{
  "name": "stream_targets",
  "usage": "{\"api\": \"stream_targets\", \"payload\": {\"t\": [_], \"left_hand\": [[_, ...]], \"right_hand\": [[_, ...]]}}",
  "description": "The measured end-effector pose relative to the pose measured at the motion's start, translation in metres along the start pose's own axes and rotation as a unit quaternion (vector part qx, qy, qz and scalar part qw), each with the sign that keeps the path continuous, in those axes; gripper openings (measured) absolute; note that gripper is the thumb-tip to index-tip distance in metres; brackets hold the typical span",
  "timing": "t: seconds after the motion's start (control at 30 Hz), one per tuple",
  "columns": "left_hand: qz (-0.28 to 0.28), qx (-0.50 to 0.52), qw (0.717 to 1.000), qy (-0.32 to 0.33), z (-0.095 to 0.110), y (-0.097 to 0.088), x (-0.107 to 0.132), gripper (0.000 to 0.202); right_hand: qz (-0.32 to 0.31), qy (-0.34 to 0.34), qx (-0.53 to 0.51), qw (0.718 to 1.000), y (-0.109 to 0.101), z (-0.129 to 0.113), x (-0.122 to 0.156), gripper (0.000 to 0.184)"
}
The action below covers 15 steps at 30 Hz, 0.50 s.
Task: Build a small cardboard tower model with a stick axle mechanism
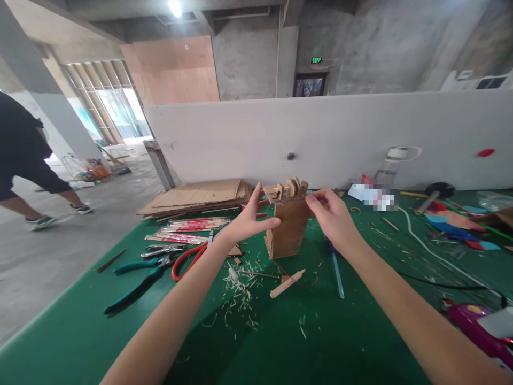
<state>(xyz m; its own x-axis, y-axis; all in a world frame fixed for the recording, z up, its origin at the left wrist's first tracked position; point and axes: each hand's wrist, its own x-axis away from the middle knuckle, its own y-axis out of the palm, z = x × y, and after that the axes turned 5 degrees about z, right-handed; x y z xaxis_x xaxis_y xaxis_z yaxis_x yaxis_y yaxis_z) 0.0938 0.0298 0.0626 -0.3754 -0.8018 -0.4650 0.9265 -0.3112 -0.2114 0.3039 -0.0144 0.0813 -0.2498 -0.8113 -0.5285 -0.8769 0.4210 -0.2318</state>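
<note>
A tall brown cardboard box (287, 227) stands upright on the green table, with round cardboard discs (293, 187) and small upright cardboard pieces on its top. My left hand (252, 218) is at the box's left side, thumb and fingers spread, the thumb tip overlapping the box's left edge. At the top right corner, my right hand (331, 214) has its thumb and fingertips closed on the box's edge. The far sides of the box are hidden. In front of it lie a flat wooden strip (287, 283), a thin rod and pale shavings (240, 289).
On the left lie teal-handled pliers (138, 280), orange-handled scissors (188, 262), bundled sticks (180, 232) and stacked cardboard sheets (200, 195). To the right are a glue stick (337, 275), a white cable (425, 240) and a magenta tool (476, 326). A white partition (240, 139) runs behind; a person walks at far left.
</note>
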Motion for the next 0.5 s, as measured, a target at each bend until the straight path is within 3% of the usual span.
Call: {"api": "stream_targets", "payload": {"t": [0.17,0.3,0.4,0.47,0.5], "left_hand": [[0.050,-0.038,0.997,-0.033,0.000,-0.001,-0.003,0.085],[0.049,-0.047,0.997,-0.029,0.007,-0.004,-0.004,0.080],[0.041,-0.091,0.995,-0.022,0.010,-0.005,-0.003,0.069],[0.032,-0.128,0.991,-0.013,0.012,-0.006,-0.003,0.062],[0.029,-0.147,0.989,-0.005,0.014,-0.006,-0.003,0.059]], "right_hand": [[-0.013,-0.029,0.022,0.999,0.000,0.000,0.001,0.030],[-0.016,-0.057,0.057,0.997,-0.004,-0.009,0.003,0.028],[-0.005,-0.128,0.130,0.983,-0.013,-0.021,0.007,0.028],[-0.059,-0.166,0.182,0.967,-0.019,-0.030,0.011,0.032],[-0.120,-0.166,0.200,0.958,-0.021,-0.033,0.013,0.033]]}}
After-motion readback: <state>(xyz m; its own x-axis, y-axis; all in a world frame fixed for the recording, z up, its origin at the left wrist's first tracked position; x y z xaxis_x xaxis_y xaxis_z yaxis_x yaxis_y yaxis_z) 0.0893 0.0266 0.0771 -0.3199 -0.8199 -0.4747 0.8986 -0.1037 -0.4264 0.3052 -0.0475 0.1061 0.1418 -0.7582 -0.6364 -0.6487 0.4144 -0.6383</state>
